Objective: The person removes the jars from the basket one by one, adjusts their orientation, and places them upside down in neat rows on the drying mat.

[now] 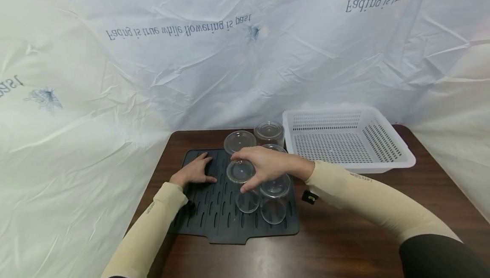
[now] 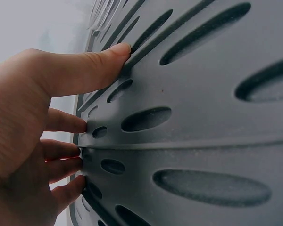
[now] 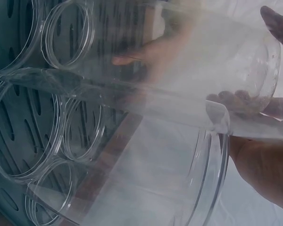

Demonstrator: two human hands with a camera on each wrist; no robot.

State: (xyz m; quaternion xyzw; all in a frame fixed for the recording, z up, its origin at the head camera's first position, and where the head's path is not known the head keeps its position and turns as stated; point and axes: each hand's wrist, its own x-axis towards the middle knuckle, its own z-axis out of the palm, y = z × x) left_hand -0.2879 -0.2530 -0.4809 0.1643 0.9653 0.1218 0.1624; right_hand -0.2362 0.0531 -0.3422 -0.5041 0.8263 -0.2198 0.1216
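Several clear drinking glasses stand upside down on and beside a dark grey slotted drying mat (image 1: pixel 226 222). My right hand (image 1: pixel 268 163) is at the upturned base of one glass (image 1: pixel 241 171), thumb and fingers spread on opposite sides of it. In the right wrist view, that glass (image 3: pixel 254 70) has fingertips along one side, while the thumb appears apart from it; whether the fingertips touch is unclear. Another glass (image 1: pixel 275 186) stands just under the right wrist. On the mat's left part rests my left hand (image 1: pixel 195 171), fingers spread and holding nothing; its fingertips touch the slotted surface in the left wrist view.
A white perforated plastic basket (image 1: pixel 394 152) stands at the back right of the brown wooden table (image 1: pixel 344 235). Behind the mat are further glasses (image 1: pixel 269 130), close to the basket's left side. White printed sheeting (image 1: pixel 214 74) hangs around the table.
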